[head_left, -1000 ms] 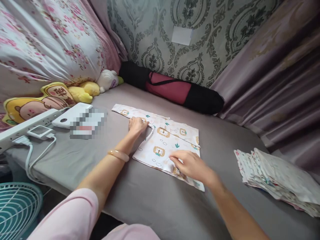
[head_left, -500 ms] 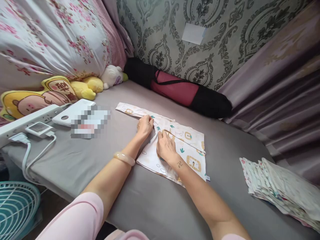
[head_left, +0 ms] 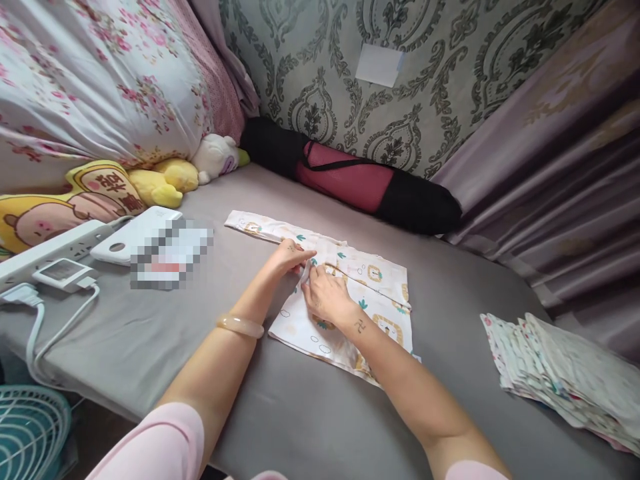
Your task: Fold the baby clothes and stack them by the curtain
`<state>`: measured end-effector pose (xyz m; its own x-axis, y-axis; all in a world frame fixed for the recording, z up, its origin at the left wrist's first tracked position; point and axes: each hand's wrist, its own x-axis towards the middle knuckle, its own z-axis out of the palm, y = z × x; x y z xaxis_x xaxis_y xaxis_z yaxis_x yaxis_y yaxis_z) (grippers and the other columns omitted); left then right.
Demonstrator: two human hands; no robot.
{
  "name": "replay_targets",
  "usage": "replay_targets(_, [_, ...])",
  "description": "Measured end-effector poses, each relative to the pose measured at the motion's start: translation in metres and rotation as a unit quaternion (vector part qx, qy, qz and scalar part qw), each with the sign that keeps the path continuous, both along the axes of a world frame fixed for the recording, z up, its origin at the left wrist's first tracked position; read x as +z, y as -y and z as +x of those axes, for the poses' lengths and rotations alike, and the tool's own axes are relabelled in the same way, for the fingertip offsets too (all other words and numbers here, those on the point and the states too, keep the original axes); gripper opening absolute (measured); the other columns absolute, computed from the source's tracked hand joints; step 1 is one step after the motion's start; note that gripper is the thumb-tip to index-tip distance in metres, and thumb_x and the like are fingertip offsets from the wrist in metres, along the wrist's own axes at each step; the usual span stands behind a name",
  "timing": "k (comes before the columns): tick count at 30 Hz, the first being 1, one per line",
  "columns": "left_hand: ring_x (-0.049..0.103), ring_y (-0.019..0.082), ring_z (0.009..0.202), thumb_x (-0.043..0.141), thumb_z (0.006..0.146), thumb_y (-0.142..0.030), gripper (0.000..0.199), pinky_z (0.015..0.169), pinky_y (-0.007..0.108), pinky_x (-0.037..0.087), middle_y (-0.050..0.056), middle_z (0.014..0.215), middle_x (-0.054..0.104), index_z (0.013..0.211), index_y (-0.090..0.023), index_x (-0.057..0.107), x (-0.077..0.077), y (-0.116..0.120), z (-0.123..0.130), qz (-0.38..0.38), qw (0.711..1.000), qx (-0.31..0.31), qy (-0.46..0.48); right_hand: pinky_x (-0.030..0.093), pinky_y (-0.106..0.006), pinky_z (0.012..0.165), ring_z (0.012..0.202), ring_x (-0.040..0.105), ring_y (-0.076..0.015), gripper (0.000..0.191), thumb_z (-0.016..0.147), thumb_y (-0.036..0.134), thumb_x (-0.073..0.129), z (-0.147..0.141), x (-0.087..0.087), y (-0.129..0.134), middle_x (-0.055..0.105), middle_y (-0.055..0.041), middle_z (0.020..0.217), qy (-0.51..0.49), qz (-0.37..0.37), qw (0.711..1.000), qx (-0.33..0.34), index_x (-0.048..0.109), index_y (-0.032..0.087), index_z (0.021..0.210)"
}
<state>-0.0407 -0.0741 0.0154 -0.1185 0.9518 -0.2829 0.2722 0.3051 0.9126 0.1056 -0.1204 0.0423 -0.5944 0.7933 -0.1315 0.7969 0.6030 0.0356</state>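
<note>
A white baby garment (head_left: 370, 273) printed with lion faces and green leaves lies on the grey sheet, one long sleeve stretched to the upper left. My left hand (head_left: 294, 255) is at the garment's left part, index finger extended to the right, the other fingers curled onto the cloth. My right hand (head_left: 324, 291) rests beside it on the garment, its fingertips pinching the fabric close to the left hand. A fold line runs across the cloth right of the hands.
Folded clothes (head_left: 565, 380) are piled at the right. A black and pink bag (head_left: 350, 177) lies along the wall. Plush toys (head_left: 163, 183), a power strip (head_left: 60, 250) and a white device (head_left: 137, 233) are at the left. A teal fan (head_left: 30, 427) stands lower left.
My left index finger has stretched out to the right over the cloth. My right hand has shifted slightly left, closer to it. The camera view has moved a little.
</note>
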Motion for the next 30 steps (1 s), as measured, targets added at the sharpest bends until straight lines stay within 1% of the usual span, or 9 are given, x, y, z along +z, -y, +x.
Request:
replay_targets(6, [0.040, 0.009, 0.034, 0.065, 0.069, -0.015, 0.025, 0.040, 0.022, 0.028, -0.003, 0.037, 0.047, 0.047, -0.017, 0.052, 0.009, 0.001, 0.005, -0.044, 0.993, -0.045, -0.095, 0.053, -0.040, 0.079, 0.099, 0.066, -0.0295, 0.045, 0.100, 0.034, 0.035, 0.000, -0.003, -0.002, 0.059, -0.0195, 0.123, -0.008, -0.016, 1.000, 0.000, 0.049, 0.005, 0.133])
replay_targets(9, [0.043, 0.010, 0.036, 0.062, 0.068, -0.015, 0.027, 0.043, 0.022, 0.034, -0.001, 0.039, 0.051, 0.043, -0.017, 0.053, 0.009, 0.001, 0.005, -0.055, 0.981, -0.068, -0.175, 0.052, -0.039, 0.079, 0.099, 0.066, -0.0295, 0.045, 0.100, 0.034, 0.035, 0.001, -0.002, -0.002, 0.060, -0.0199, 0.122, -0.016, -0.027, 1.000, 0.002, 0.050, 0.006, 0.131])
replay_targets(13, [0.048, 0.011, 0.041, 0.063, 0.070, -0.024, 0.027, 0.046, 0.023, 0.038, 0.003, 0.048, 0.059, 0.045, -0.016, 0.057, 0.013, 0.003, -0.011, -0.081, 0.970, -0.094, -0.210, 0.048, -0.036, 0.083, 0.103, 0.065, -0.0289, 0.041, 0.097, 0.038, 0.044, 0.011, 0.007, -0.014, 0.063, -0.0174, 0.121, -0.041, -0.066, 0.997, 0.019, 0.058, 0.010, 0.124])
replay_targets(15, [0.054, 0.015, 0.048, 0.062, 0.076, -0.034, 0.029, 0.050, 0.025, 0.042, 0.006, 0.055, 0.063, 0.053, -0.016, 0.061, 0.016, 0.004, -0.028, -0.080, 0.968, -0.049, -0.233, 0.046, -0.032, 0.082, 0.100, 0.065, -0.0256, 0.032, 0.097, 0.036, 0.044, 0.017, 0.011, -0.029, 0.069, -0.0118, 0.112, -0.063, -0.102, 0.992, 0.030, 0.066, 0.017, 0.111])
replay_targets(17, [0.064, 0.022, 0.065, 0.054, 0.084, -0.041, 0.031, 0.061, 0.029, 0.048, 0.010, 0.071, 0.069, 0.070, -0.016, 0.067, 0.018, 0.003, -0.048, -0.059, 0.956, 0.054, -0.282, 0.044, -0.029, 0.081, 0.098, 0.064, -0.0222, 0.032, 0.099, 0.030, 0.039, 0.021, 0.012, -0.046, 0.071, -0.0077, 0.105, -0.100, -0.100, 0.990, 0.012, 0.069, 0.021, 0.101])
replay_targets(19, [0.066, 0.031, 0.093, 0.047, 0.089, -0.040, 0.033, 0.077, 0.037, 0.050, 0.016, 0.097, 0.071, 0.092, -0.015, 0.068, 0.018, -0.001, -0.068, -0.028, 0.921, 0.172, -0.348, 0.043, -0.029, 0.086, 0.103, 0.062, -0.0210, 0.035, 0.100, 0.023, 0.035, 0.020, 0.007, -0.062, 0.070, -0.0073, 0.110, -0.142, -0.051, 0.988, -0.029, 0.070, 0.021, 0.103])
replay_targets(21, [0.057, 0.038, 0.116, 0.048, 0.089, -0.036, 0.035, 0.091, 0.046, 0.046, 0.023, 0.122, 0.063, 0.109, -0.013, 0.065, 0.015, -0.009, -0.085, -0.009, 0.880, 0.254, -0.401, 0.040, -0.029, 0.093, 0.112, 0.058, -0.0212, 0.035, 0.099, 0.017, 0.036, 0.013, -0.002, -0.075, 0.067, -0.0090, 0.120, -0.164, -0.007, 0.985, -0.058, 0.068, 0.019, 0.111])
replay_targets(24, [0.044, 0.044, 0.129, 0.052, 0.086, -0.034, 0.045, 0.100, 0.054, 0.039, 0.032, 0.137, 0.049, 0.120, -0.005, 0.059, 0.008, -0.026, -0.105, -0.026, 0.859, 0.290, -0.420, 0.038, -0.029, 0.100, 0.117, 0.054, -0.0210, 0.036, 0.098, 0.013, 0.035, -0.001, -0.015, -0.087, 0.064, -0.0111, 0.124, -0.170, 0.007, 0.983, -0.065, 0.066, 0.016, 0.117])
replay_targets(30, [0.042, 0.049, 0.130, 0.066, 0.076, -0.029, 0.043, 0.097, 0.057, 0.038, 0.038, 0.136, 0.046, 0.110, -0.004, 0.061, -0.002, -0.055, -0.140, -0.073, 0.870, 0.288, -0.393, 0.037, -0.030, 0.103, 0.120, 0.051, -0.0223, 0.037, 0.100, 0.018, 0.033, -0.020, -0.028, -0.101, 0.059, -0.0125, 0.129, -0.188, -0.005, 0.977, -0.100, 0.061, 0.013, 0.123])
